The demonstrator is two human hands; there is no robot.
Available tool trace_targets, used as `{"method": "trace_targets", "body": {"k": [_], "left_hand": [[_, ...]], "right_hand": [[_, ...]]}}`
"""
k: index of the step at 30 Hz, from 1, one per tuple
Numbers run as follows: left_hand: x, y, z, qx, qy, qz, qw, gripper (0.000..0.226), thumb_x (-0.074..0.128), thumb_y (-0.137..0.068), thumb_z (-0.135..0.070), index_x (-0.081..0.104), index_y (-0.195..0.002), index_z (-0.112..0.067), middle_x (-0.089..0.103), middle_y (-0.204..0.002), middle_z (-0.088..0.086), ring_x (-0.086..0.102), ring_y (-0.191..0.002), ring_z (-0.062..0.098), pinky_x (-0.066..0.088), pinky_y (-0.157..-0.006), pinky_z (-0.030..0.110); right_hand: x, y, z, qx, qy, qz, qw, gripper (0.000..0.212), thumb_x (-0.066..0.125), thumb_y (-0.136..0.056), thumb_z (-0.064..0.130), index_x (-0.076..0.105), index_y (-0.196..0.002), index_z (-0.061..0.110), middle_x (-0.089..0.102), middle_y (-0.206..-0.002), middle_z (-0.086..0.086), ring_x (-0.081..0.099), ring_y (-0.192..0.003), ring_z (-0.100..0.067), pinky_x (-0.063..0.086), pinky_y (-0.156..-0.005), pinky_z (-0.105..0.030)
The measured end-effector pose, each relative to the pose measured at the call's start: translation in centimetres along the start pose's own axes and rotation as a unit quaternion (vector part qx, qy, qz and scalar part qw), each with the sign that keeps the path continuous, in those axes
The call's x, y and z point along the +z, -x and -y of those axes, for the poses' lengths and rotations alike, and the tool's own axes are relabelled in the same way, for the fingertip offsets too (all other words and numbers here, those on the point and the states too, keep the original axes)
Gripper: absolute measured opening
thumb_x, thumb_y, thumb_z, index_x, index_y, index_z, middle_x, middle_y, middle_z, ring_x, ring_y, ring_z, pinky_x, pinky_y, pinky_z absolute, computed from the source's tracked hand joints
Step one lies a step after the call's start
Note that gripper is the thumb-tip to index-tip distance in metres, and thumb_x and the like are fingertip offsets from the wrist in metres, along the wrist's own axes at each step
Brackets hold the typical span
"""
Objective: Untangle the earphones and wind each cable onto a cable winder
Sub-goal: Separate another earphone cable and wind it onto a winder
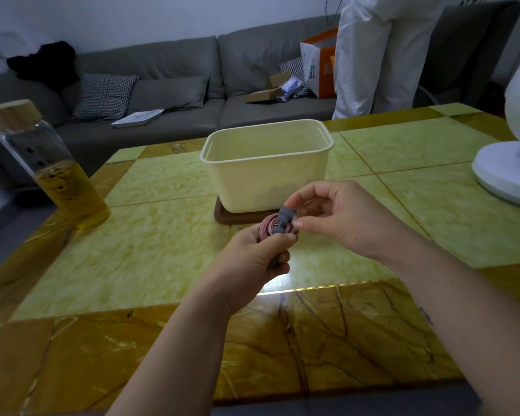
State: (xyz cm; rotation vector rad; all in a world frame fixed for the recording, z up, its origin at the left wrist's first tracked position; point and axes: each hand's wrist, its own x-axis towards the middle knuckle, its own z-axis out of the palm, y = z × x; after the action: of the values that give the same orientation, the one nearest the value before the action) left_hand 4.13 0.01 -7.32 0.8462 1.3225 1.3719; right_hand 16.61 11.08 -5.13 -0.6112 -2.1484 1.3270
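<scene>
A pink earphone cable is coiled into a small bundle above the table's middle. My left hand grips the coil from below, fingers curled round it. A grey strap-like cable winder wraps across the coil; its lower end sticks out under my left fingers. My right hand pinches the winder's upper end between thumb and fingertips. The earbuds and plug are hidden inside the bundle or my hands.
A cream plastic tub stands on a brown lid just behind my hands. A glass bottle with yellow liquid is at the left, a white fan base at the right. A person in white stands by the grey sofa.
</scene>
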Motion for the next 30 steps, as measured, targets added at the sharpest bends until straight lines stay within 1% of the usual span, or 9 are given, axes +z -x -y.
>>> {"method": "trace_targets", "body": {"k": [5, 10, 12, 14, 17, 20, 24, 28, 30], "left_hand": [[-0.3, 0.1, -0.4, 0.027, 0.009, -0.027, 0.999, 0.012, 0.052, -0.092, 0.001, 0.057, -0.089, -0.009, 0.04, -0.092, 0.013, 0.042, -0.049, 0.003, 0.04, -0.051, 0.015], [-0.5, 0.3, -0.5, 0.04, 0.013, -0.039, 0.998, 0.003, 0.064, -0.074, -0.011, 0.064, -0.077, -0.011, 0.06, -0.073, 0.006, 0.044, -0.047, 0.005, 0.042, -0.05, 0.016], [-0.7, 0.2, -0.4, 0.039, 0.0, -0.045, 0.998, 0.009, 0.063, -0.071, -0.014, 0.065, -0.079, -0.011, 0.064, -0.076, 0.006, 0.045, -0.049, 0.005, 0.043, -0.051, 0.017], [-0.8, 0.2, -0.2, 0.028, -0.025, -0.047, 0.998, 0.009, 0.065, -0.079, -0.01, 0.065, -0.088, -0.011, 0.067, -0.084, 0.007, 0.045, -0.051, 0.005, 0.044, -0.053, 0.017], [-1.0, 0.4, -0.3, 0.012, -0.04, -0.016, 0.999, 0.016, 0.063, -0.085, -0.012, 0.062, -0.101, -0.013, 0.061, -0.09, 0.006, 0.047, -0.056, 0.006, 0.046, -0.056, 0.019], [-1.3, 0.5, -0.6, 0.004, -0.051, -0.023, 0.998, 0.033, 0.064, -0.088, -0.006, 0.056, -0.119, -0.011, 0.055, -0.089, 0.007, 0.049, -0.057, 0.007, 0.046, -0.056, 0.021], [-2.3, 0.0, -1.5, 0.007, -0.102, -0.047, 0.994, 0.028, 0.064, -0.088, -0.003, 0.057, -0.112, -0.014, 0.056, -0.08, 0.0, 0.055, -0.061, 0.005, 0.049, -0.062, 0.021], [-2.8, -1.1, -3.1, 0.035, -0.118, -0.07, 0.99, 0.037, 0.067, -0.085, 0.0, 0.056, -0.116, -0.016, 0.062, -0.095, 0.003, 0.066, -0.068, 0.006, 0.055, -0.069, 0.02], [-3.1, -2.4, -4.2, 0.076, -0.183, -0.101, 0.975, 0.044, 0.07, -0.083, -0.006, 0.053, -0.122, -0.017, 0.063, -0.107, 0.003, 0.069, -0.082, 0.008, 0.058, -0.075, 0.025]], "right_hand": [[1.1, -0.1, -0.8, 0.006, -0.091, -0.041, 0.995, 0.02, 0.077, -0.076, 0.007, 0.069, -0.083, 0.024, 0.07, -0.084, -0.001, 0.065, -0.075, -0.01, 0.052, -0.07, -0.023], [1.5, 0.0, -0.9, -0.01, -0.181, -0.032, 0.983, 0.016, 0.075, -0.072, 0.01, 0.067, -0.084, 0.017, 0.068, -0.077, 0.001, 0.062, -0.07, -0.006, 0.05, -0.061, -0.018], [1.7, 0.0, -1.2, -0.022, -0.168, -0.038, 0.985, 0.017, 0.074, -0.072, 0.012, 0.066, -0.086, 0.018, 0.068, -0.078, 0.004, 0.062, -0.07, -0.005, 0.05, -0.063, -0.018], [2.0, 0.0, -1.7, -0.012, -0.142, -0.038, 0.989, 0.021, 0.073, -0.077, 0.013, 0.065, -0.094, 0.022, 0.069, -0.081, 0.007, 0.064, -0.073, -0.004, 0.05, -0.068, -0.017], [1.7, 0.1, -1.6, 0.018, -0.163, 0.011, 0.986, 0.033, 0.065, -0.086, 0.009, 0.061, -0.115, 0.024, 0.073, -0.09, 0.0, 0.07, -0.086, -0.01, 0.055, -0.077, -0.021], [0.8, 0.0, -1.2, 0.027, -0.141, 0.067, 0.987, 0.032, 0.064, -0.087, 0.005, 0.064, -0.113, 0.023, 0.073, -0.101, -0.003, 0.07, -0.094, -0.017, 0.056, -0.084, -0.025], [0.2, -0.7, -1.0, 0.026, -0.063, 0.095, 0.993, 0.044, 0.073, -0.08, 0.013, 0.06, -0.113, 0.039, 0.068, -0.109, 0.003, 0.068, -0.099, -0.012, 0.051, -0.092, -0.027], [0.0, -2.0, -0.1, 0.016, -0.006, 0.058, 0.998, 0.036, 0.075, -0.08, 0.015, 0.062, -0.105, 0.038, 0.07, -0.097, 0.007, 0.069, -0.086, -0.007, 0.053, -0.079, -0.018], [0.0, -3.4, 0.5, -0.001, 0.031, 0.005, 0.999, 0.033, 0.076, -0.079, 0.017, 0.062, -0.099, 0.039, 0.069, -0.091, 0.012, 0.068, -0.079, -0.003, 0.053, -0.071, -0.014]]}}
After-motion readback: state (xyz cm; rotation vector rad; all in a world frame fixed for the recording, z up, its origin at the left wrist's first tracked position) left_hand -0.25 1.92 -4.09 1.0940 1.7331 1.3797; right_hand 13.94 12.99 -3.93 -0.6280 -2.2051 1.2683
